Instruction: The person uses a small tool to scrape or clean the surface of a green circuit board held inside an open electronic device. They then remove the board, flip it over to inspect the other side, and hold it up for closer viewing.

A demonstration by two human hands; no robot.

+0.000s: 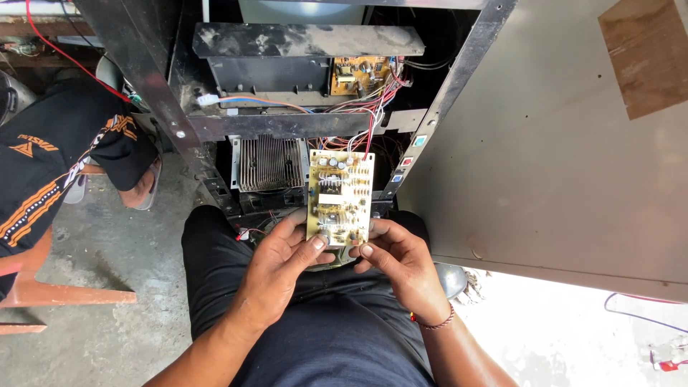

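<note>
Dark trousers point(337, 337) sit closest, w/ a person's lap under both hands. Left hand point(276, 269) is closed on the bottom left edge of a yellow circuit board point(340, 197), thumb on its face. Right hand point(401, 261) pinches the bottom right edge, thumb on top too. A bead band point(433, 324) is on that wrist. The board stands up just above the lap, in front of the open machine point(301, 107).

Red wires point(370, 136) run from the board's top back into the machine. I think a hard pull could snap them or rip a joint, b/c they look short. Thumbs on the little parts could bend one.

Inside there's a ribbed metal block point(270, 163) & a 2nd small board point(360, 75) up top. A big grey panel point(545, 143) leans at the right. The floor point(122, 244) is rough grey concrete. Another person in black w/ orange stripes point(50, 165) sits at the left on a red stool point(43, 287).
</note>
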